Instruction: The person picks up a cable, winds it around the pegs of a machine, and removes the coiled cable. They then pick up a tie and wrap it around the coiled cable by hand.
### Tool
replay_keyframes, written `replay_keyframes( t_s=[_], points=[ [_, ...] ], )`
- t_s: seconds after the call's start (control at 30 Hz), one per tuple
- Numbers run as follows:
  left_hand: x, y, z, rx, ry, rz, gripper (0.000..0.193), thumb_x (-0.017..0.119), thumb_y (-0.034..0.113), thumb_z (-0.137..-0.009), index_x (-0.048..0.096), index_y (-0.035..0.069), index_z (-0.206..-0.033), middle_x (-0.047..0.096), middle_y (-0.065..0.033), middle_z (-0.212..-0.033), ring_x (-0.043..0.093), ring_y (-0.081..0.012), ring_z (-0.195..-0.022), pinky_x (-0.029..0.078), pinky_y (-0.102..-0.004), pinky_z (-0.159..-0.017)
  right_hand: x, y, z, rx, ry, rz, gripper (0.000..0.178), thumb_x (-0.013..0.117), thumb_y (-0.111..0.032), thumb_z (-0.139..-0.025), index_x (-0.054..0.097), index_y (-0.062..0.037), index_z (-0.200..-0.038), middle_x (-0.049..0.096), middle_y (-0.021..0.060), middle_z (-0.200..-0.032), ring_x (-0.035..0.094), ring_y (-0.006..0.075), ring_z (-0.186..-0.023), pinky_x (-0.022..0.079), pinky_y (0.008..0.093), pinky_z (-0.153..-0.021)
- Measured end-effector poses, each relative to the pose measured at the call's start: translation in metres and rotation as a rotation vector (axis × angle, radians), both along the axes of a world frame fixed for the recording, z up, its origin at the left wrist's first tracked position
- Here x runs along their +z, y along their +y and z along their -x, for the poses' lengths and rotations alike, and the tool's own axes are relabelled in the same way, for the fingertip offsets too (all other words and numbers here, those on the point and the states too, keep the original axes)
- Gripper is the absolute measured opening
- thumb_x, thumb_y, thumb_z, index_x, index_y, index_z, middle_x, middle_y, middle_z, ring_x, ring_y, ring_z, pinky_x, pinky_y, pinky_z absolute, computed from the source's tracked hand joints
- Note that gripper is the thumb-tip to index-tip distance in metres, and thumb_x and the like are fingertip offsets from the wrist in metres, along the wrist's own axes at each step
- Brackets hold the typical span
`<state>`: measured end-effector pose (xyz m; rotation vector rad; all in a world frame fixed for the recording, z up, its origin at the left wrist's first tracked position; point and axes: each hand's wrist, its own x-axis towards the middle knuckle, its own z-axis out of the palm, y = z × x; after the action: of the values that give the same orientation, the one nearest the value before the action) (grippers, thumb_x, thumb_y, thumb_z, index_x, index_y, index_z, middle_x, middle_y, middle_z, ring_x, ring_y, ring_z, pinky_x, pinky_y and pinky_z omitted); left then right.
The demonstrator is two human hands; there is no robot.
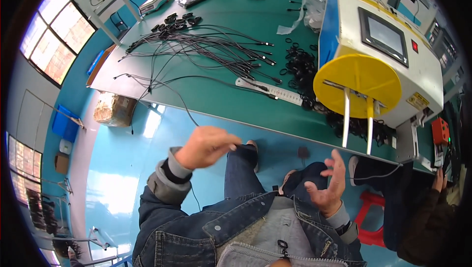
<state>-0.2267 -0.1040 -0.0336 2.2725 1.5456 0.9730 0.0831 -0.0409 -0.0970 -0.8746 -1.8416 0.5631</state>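
My left hand [209,146], in front of the table's near edge and above my lap, has its fingers pinched together on a thin black cable [187,105]. One stretch of that cable runs up onto the green table [216,102]; another hangs below my wrist. The part inside my fingers is hidden. To the right, my right hand [328,184] is raised with its fingers apart and nothing in it. Many loose black cables [196,45] with small plugs lie fanned across the table, beyond my left hand. A metal ruler [270,91] lies by their plug ends.
A white and blue machine [378,36] with a yellow disc [356,82] and two prongs stands at the right. Black loops [301,70] are heaped beside it. Other people sit at the far side and right. A red stool [369,218] and a carton [114,109] flank me.
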Motion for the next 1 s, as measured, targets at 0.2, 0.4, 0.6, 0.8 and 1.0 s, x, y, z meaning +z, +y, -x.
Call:
replay_keyframes(
  t_s=[0.2, 0.4, 0.6, 0.8, 1.0],
  points=[
    [-0.01, 0.009, -0.054, -0.01, -0.264, 0.092, 0.01, 0.059, 0.002, -0.08, 0.062, 0.002, -0.089, 0.059, -0.0099, -0.07, 0.058, -0.0206, -0.061, 0.044, -0.03, -0.055, 0.008, -0.008, -0.024, 0.175, -0.205, -0.264, 0.028, 0.059, 0.002, -0.075, 0.056, 0.0049, -0.103, 0.06, 0.0193, -0.091, 0.057, 0.0307, -0.073, 0.047, 0.0316, -0.062],
    [0.001, 0.062, -0.099, -0.166, -0.29, 0.047, 0.011, 0.06, 0.001, -0.079, 0.062, 0.002, -0.09, 0.057, -0.0088, -0.068, 0.054, -0.0183, -0.06, 0.042, -0.0285, -0.053, 0.008, -0.002, -0.071, -0.025, -0.33, -0.251, 0.024, 0.061, 0.007, -0.073, 0.058, 0.0063, -0.097, 0.059, 0.0189, -0.089, 0.058, 0.0313, -0.074, 0.048, 0.0326, -0.064],
    [0.038, 0.122, -0.155, -0.22, -0.176, -0.144, 0.012, 0.064, 0.005, -0.078, 0.065, 0.002, -0.089, 0.054, -0.0072, -0.065, 0.053, -0.0181, -0.059, 0.042, -0.0286, -0.052, 0.069, 0.067, -0.086, -0.375, -0.15, -0.561, 0.025, 0.065, 0.008, -0.07, 0.064, -0.001, -0.092, 0.058, 0.0131, -0.082, 0.058, 0.0255, -0.069, 0.046, 0.0297, -0.058],
    [0.025, 0.179, -0.193, -0.117, -0.257, -0.114, 0.011, 0.065, 0.004, -0.077, 0.066, 0.0, -0.087, 0.055, -0.0072, -0.065, 0.052, -0.0174, -0.057, 0.041, -0.0273, -0.052, 0.032, 0.142, -0.083, -0.432, 0.091, -0.4, 0.02, 0.068, 0.002, -0.07, 0.064, -0.0005, -0.089, 0.059, 0.0105, -0.076, 0.057, 0.0223, -0.062, 0.045, 0.0279, -0.054],
    [0.024, 0.199, -0.214, -0.057, -0.288, -0.153, 0.011, 0.064, 0.003, -0.077, 0.066, 0.0, -0.087, 0.057, -0.0076, -0.064, 0.053, -0.0152, -0.057, 0.041, -0.0248, -0.053, 0.02, 0.177, -0.084, -0.49, 0.1, -0.389, 0.014, 0.066, 0.0, -0.072, 0.063, -0.0011, -0.085, 0.058, 0.01, -0.073, 0.058, 0.0214, -0.06, 0.046, 0.0287, -0.053]
  ],
)
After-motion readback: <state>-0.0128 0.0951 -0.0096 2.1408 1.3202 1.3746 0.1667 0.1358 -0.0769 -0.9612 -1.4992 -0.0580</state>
